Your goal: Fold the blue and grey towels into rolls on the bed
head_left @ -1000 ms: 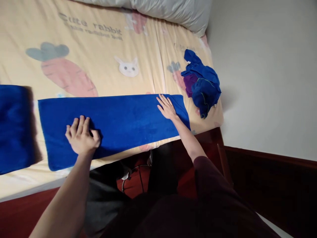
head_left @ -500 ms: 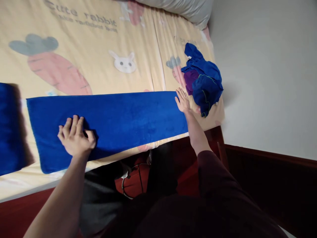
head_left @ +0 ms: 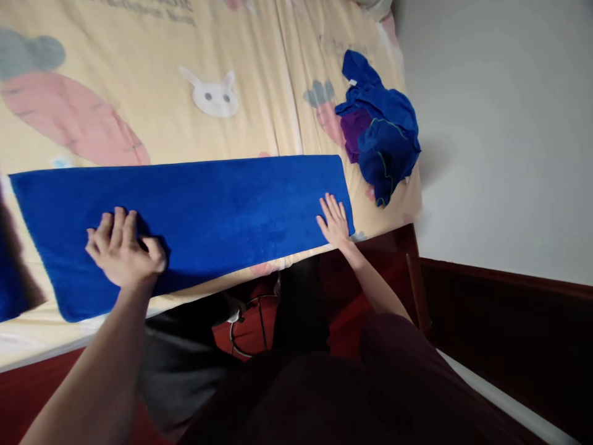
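A long blue towel [head_left: 208, 210], folded into a strip, lies flat across the near edge of the bed. My left hand [head_left: 121, 250] rests on its left part, fingers curled down onto the cloth. At the towel's near right corner my right hand [head_left: 334, 221] lies flat, fingers stretched out and pressing on the fabric. Neither hand holds anything.
The bed sheet [head_left: 162, 74] is cream with carrot and rabbit prints. A crumpled pile of blue and purple clothes [head_left: 377, 133] sits at the bed's right corner. Another blue cloth [head_left: 9, 296] shows at the left edge. A basketball [head_left: 245, 327] lies on the red floor below.
My right hand has slid from the towel's far right end down to its near right corner. The left hand stays on the towel. The view has shifted toward the bed's foot.
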{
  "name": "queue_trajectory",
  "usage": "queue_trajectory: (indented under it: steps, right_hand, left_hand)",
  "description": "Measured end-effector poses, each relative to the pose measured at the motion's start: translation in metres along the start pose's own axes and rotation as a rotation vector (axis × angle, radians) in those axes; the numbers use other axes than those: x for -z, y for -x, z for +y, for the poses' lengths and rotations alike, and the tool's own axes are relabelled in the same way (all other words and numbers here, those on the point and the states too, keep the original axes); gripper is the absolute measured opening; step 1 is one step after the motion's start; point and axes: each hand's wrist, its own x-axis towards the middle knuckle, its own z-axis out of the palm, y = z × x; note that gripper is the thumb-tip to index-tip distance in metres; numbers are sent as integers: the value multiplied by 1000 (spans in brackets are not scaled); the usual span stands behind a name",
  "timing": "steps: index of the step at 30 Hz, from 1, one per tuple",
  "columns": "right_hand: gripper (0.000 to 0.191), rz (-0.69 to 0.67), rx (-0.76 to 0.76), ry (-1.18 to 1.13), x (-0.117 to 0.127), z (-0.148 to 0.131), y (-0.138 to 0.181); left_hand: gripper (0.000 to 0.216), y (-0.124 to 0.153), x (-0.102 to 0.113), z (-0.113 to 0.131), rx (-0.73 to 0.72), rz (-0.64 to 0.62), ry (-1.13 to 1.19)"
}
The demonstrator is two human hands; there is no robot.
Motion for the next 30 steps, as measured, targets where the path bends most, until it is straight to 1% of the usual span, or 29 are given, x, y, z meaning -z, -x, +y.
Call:
queue_trajectory:
  steps: [3,6,9,11,14,16,18,20,23,25,28,30]
  right_hand:
    - [65,46,-112,25,-1,33,13]
    - [65,74,-127,45,-6,50,13]
    - [66,90,-118,34,-14,52,10]
    - [66,98,-113,7,-16,51,9]
    - [67,91,-117,-27,-10,46,10]
    - [66,76,-134,-32,-3,40,12]
    - [65,64,-161,-32,4,34,17]
    - [64,68,-184,-35,7,29,29]
    - [64,94,-197,-39,6,28,54]
    - [63,106,-208,-42,6,30,73]
    - [61,120,-235,-39,11,35,90]
    - [58,143,-243,-28,18,36,91]
  left_hand:
    - [67,1,-2,-3,-6,-7,-20]
    - [65,2,-5,-9,9,-40,-54]
    - [65,1,-6,-11,31,-88,-85]
    - [64,-2,-3,-7,59,-118,-100]
    - [63,-5,4,5,110,-181,-100]
    - [62,2,12,11,126,-225,-88]
    - [61,18,25,11,149,-242,-99]
    - [63,46,42,3,203,-223,-140]
    - [68,96,71,-20,270,-220,-175]
    - [69,124,91,-37,317,-226,-166]
    - [69,151,111,-56,404,-187,-92]
    - [69,165,116,-57,446,-137,-33]
